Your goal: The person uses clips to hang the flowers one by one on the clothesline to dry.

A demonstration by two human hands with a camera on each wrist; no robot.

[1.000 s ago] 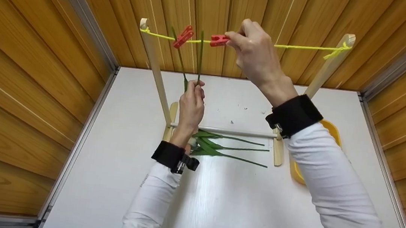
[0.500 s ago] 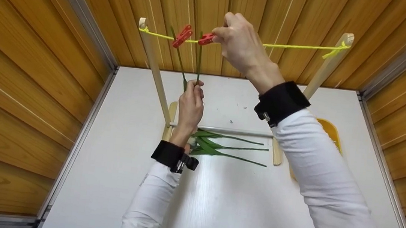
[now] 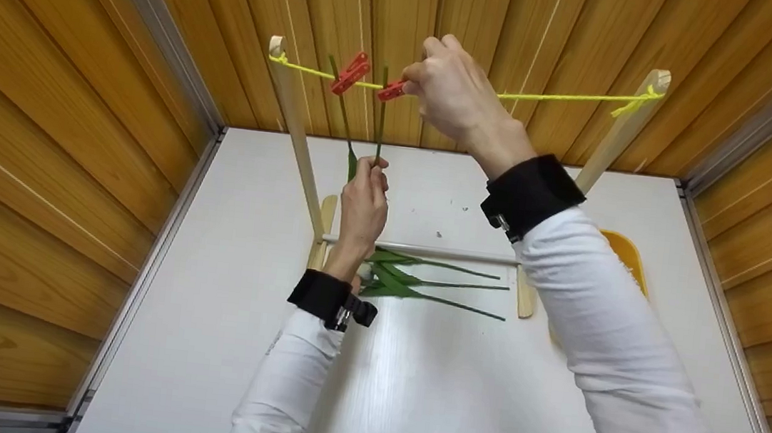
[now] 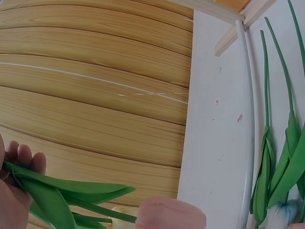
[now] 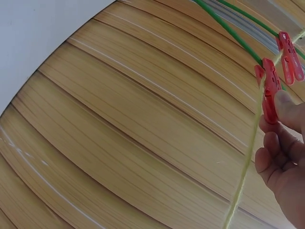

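Observation:
My left hand [image 3: 364, 203] grips a tulip upside down by its stem [image 3: 381, 126], which points up past the yellow string [image 3: 563, 98]. Its pink bloom [image 4: 170, 213] and green leaves show in the left wrist view. With thumb and fingers, my right hand [image 3: 463, 99] pinches a red clothespin [image 5: 270, 95], whose tip meets the string and that stem. Just to the left, another red clothespin [image 3: 351, 74] holds a second stem [image 3: 345, 122] on the string. That flower's bloom is mostly hidden behind the first one.
Wooden posts [image 3: 297, 142] carry the string, and a white rod [image 3: 447, 252] joins their feet. Several tulips [image 3: 451, 283] lie on the white table [image 3: 439, 394] by the rod. A yellow container [image 3: 626, 256] sits at right, partly behind my right sleeve. Wood-patterned walls surround the table.
My right hand has moved left along the string with the clothespin, bringing it from beside the held stem to the stem itself. The left hand has stayed almost still.

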